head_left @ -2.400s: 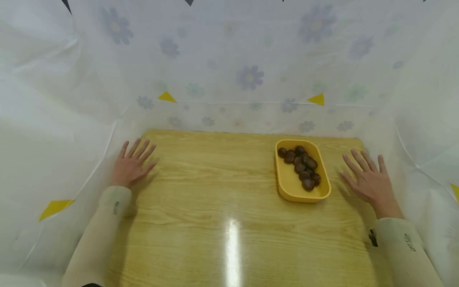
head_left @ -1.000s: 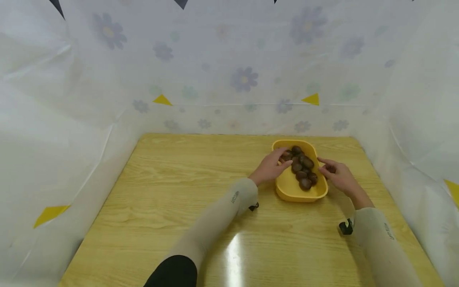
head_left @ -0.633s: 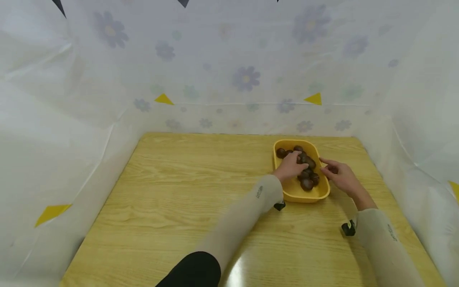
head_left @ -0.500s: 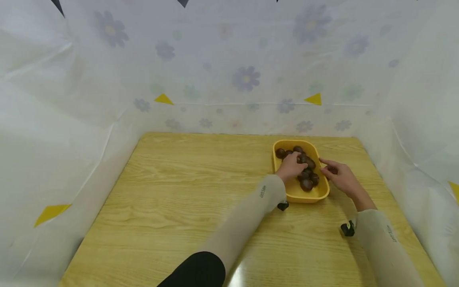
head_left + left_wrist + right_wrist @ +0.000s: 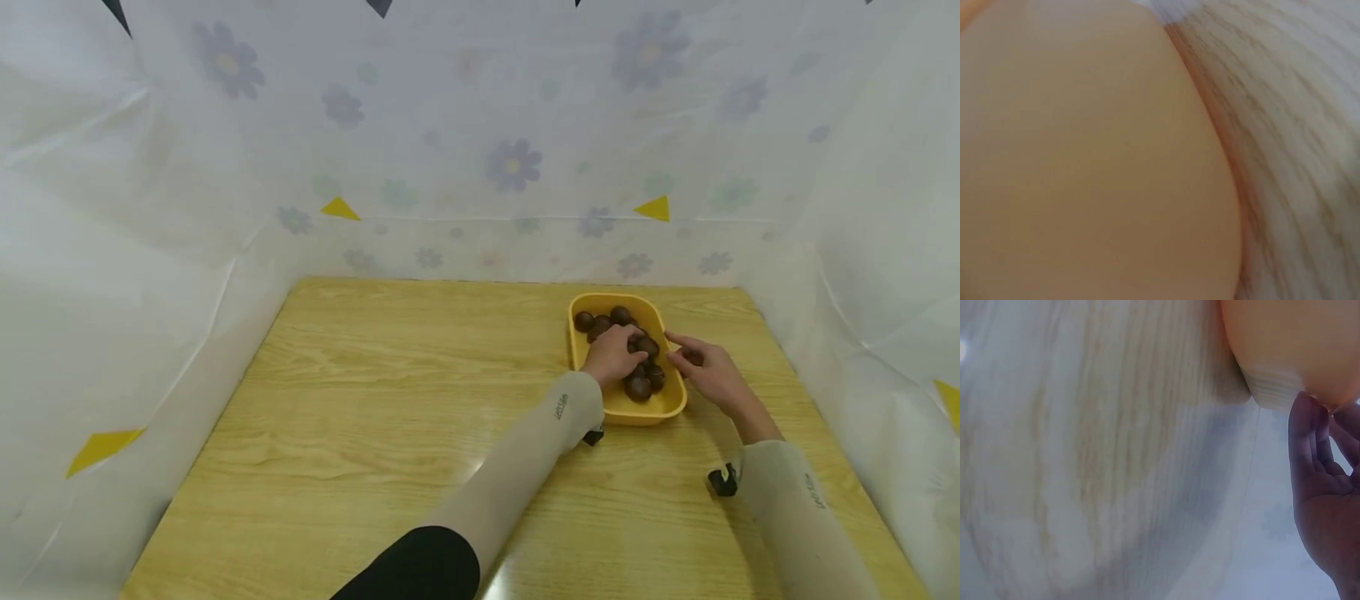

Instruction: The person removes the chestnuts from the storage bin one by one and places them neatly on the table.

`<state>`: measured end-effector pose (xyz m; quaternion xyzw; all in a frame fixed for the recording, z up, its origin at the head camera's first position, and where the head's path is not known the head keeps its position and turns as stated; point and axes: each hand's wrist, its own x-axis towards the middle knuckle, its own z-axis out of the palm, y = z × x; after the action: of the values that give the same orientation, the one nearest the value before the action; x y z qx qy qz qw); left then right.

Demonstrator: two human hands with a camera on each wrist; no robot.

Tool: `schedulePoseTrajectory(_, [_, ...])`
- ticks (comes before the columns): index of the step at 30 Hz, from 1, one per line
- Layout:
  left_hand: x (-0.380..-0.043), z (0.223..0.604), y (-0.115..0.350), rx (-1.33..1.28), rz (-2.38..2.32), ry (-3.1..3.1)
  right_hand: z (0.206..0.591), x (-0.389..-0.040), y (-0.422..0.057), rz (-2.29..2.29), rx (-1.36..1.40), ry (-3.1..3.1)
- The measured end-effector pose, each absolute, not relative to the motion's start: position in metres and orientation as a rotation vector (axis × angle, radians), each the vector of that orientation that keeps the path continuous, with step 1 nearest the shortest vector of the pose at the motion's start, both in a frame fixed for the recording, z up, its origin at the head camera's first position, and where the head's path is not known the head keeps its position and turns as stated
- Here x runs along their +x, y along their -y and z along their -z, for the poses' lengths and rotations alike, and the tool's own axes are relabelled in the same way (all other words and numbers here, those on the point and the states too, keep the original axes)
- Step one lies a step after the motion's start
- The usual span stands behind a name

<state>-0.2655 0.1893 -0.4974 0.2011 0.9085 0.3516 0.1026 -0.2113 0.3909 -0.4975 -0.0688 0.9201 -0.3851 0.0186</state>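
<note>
A yellow rectangular tray (image 5: 626, 415) with rounded corners stands right of centre on the table in the head view. Inside it lie several dark brown, round things that look like chestnuts (image 5: 637, 387). My left hand (image 5: 611, 354) reaches in over the tray's left side, thumb and fingers curved about a chestnut in the pile. The hand hides part of the pile. My right hand (image 5: 712, 371) holds the tray's right edge with thumb and fingertips. In the right wrist view, the right hand's fingertips (image 5: 1302, 406) meet the tray's outer wall (image 5: 1291, 344).
The wood-grain table (image 5: 375, 400) reaches back to a white, flower-printed sheet (image 5: 465, 150). Similar sheeting stands along both sides. The tray's blurred underside or wall (image 5: 1097, 156) fills most of the left wrist view. A small black wrist device (image 5: 722, 481) sits by the right cuff.
Both hands have come from the table's two sides to the tray. The left hand has gone into the chestnuts and shifted slightly toward the near right; the right hand has stayed at the edge.
</note>
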Motion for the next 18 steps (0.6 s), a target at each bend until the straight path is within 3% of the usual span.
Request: schedulePoseTrajectory(18, [-0.2674,0.5015,-0.1862,0.787,-1.076,-2.634,0.4941,-0.2102,-0.3855,1.205,-0.226,-2.856])
